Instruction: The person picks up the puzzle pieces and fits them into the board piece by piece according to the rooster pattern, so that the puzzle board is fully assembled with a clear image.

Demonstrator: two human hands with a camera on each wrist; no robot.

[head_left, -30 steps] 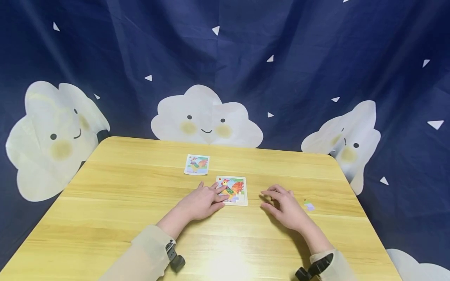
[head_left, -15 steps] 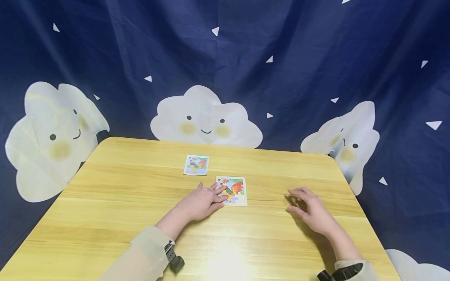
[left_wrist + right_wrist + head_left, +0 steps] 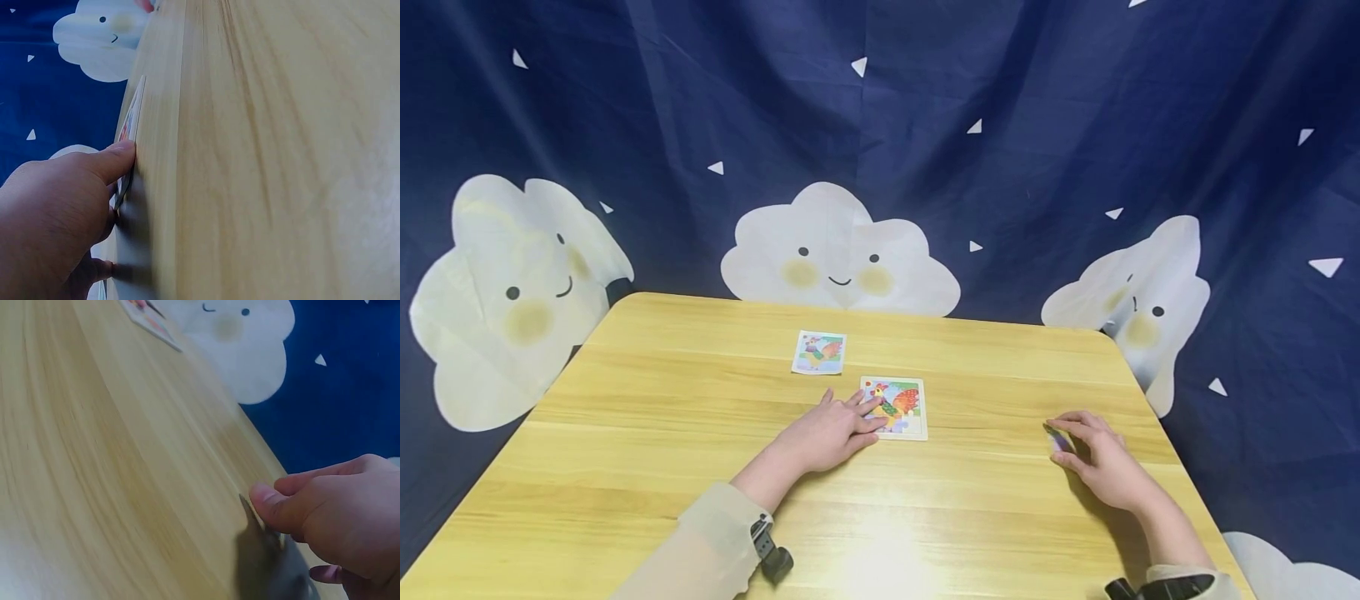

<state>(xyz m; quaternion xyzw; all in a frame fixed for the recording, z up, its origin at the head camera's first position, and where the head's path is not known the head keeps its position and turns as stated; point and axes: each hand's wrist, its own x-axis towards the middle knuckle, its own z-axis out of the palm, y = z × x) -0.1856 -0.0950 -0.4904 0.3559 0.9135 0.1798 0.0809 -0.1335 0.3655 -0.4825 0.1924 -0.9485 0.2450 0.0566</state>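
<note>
A square jigsaw puzzle (image 3: 912,400) with a rooster picture lies in its pale frame at mid-table; a bare patch shows near its lower right corner. My left hand (image 3: 829,432) rests on the puzzle's left side with fingers extended, hiding part of the picture. In the left wrist view the thumb (image 3: 119,159) is at the edge of the puzzle. Off to the right, my right hand (image 3: 1105,462) pinches a small purple and green puzzle piece (image 3: 1059,441) between thumb and fingers. The piece looks tilted in the right wrist view and is mostly hidden by the thumb (image 3: 269,503).
A square picture card (image 3: 819,352) with the same rooster lies beyond the puzzle, slightly left. The wooden table (image 3: 700,375) has rounded far corners. Behind it hangs a dark blue curtain (image 3: 925,108) printed with smiling clouds.
My right hand has moved right from beside the puzzle to the loose piece, and its thumb and fingers have closed on it. The left hand stays on the puzzle.
</note>
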